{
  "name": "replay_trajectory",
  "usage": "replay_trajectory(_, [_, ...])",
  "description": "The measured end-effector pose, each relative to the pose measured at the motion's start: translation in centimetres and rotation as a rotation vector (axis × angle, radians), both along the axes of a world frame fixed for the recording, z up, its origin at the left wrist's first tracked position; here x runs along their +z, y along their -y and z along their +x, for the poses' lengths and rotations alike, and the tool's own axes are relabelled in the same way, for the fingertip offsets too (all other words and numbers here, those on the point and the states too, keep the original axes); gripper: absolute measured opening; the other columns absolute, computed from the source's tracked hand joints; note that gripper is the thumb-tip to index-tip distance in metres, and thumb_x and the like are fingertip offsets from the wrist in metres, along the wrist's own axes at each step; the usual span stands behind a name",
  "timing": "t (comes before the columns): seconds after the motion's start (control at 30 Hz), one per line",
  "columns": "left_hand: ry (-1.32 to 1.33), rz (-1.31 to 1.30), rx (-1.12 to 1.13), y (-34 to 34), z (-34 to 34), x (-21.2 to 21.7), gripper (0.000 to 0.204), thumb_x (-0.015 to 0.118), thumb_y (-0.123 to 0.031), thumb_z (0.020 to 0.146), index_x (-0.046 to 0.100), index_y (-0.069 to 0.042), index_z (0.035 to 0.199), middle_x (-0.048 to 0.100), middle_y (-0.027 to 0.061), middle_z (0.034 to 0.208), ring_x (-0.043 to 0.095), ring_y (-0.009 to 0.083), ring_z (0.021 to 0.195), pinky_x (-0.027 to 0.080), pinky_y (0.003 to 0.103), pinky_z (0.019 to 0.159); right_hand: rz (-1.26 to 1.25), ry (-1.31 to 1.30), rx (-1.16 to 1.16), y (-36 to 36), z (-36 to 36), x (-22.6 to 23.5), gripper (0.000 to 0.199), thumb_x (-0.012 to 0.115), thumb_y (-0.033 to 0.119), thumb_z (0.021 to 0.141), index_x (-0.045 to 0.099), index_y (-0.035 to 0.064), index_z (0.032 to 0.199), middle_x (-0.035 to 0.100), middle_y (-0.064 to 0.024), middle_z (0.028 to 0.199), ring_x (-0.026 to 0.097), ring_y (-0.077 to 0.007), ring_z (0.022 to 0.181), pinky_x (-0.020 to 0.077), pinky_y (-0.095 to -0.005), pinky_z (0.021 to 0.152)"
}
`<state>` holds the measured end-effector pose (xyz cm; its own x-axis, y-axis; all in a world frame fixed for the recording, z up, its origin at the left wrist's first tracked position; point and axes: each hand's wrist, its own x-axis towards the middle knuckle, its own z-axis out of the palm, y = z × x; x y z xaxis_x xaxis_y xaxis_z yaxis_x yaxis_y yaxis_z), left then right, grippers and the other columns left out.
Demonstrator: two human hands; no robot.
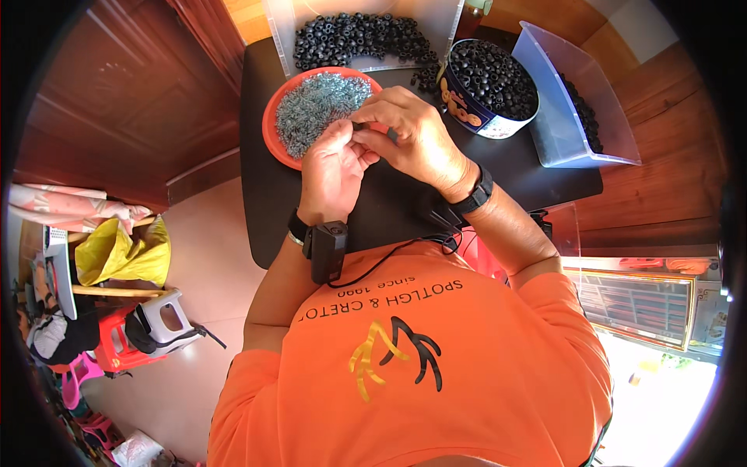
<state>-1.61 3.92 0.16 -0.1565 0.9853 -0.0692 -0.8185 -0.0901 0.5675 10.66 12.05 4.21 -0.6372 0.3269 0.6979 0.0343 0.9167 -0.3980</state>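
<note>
Close together over the near right rim of a red plate (270, 128), my two hands meet at a small black part (359, 126). My left hand (334, 171) is closed, palm turned up, its thumb and fingertips against that part. From the right, my right hand (416, 136) pinches at the same part, thumb and index finger bent. Another dark bit (392, 135) shows by the right fingers; its shape is too small to tell. Heaped on the plate are many small silvery metal pieces (319, 105), possibly springs or screws.
A clear bin (282, 39) of black ring-like parts stands behind the plate. To the right are a round tin (498, 128) full of black parts and a tilted clear bin (560, 144). All rest on a dark table (272, 218). A cable (373, 268) runs from my left wrist.
</note>
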Motion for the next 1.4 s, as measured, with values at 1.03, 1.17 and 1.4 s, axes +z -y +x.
replay_trajectory(1.03, [0.002,-0.012,-0.078,0.1,-0.5,-1.0,0.021,0.048,-0.025,0.095,0.056,-0.008,0.105,0.061,0.0054,0.105,0.055,0.0128,0.09,0.043,0.029,0.078,-0.177,-0.056,-0.029,-0.3,0.0,-1.4,0.022,0.075,0.005,0.069,0.069,0.0083,0.09,0.068,-0.0037,0.089,0.064,-0.023,0.087,0.0533,-0.0316,0.074])
replay_trajectory(1.17, [0.041,-0.031,-0.065,0.0,-0.1,-0.5,0.026,0.046,-0.026,0.095,0.056,-0.005,0.109,0.061,0.0069,0.106,0.055,0.0132,0.092,0.043,0.03,0.079,-0.116,-0.134,-0.013,-0.3,-0.1,-2.3,0.023,0.076,0.001,0.069,0.068,0.0072,0.089,0.067,-0.0052,0.087,0.062,-0.0191,0.079,0.0504,-0.0302,0.074])
replay_trajectory(1.4, [-0.003,-0.035,-0.079,0.1,-0.2,-0.2,0.029,0.044,-0.027,0.096,0.056,-0.004,0.109,0.06,0.0072,0.107,0.055,0.0139,0.093,0.043,0.03,0.08,-0.173,-0.111,-0.009,-0.2,0.2,-1.7,0.02,0.075,0.001,0.071,0.068,0.007,0.089,0.068,-0.0053,0.088,0.062,-0.0188,0.081,0.0501,-0.0303,0.076])
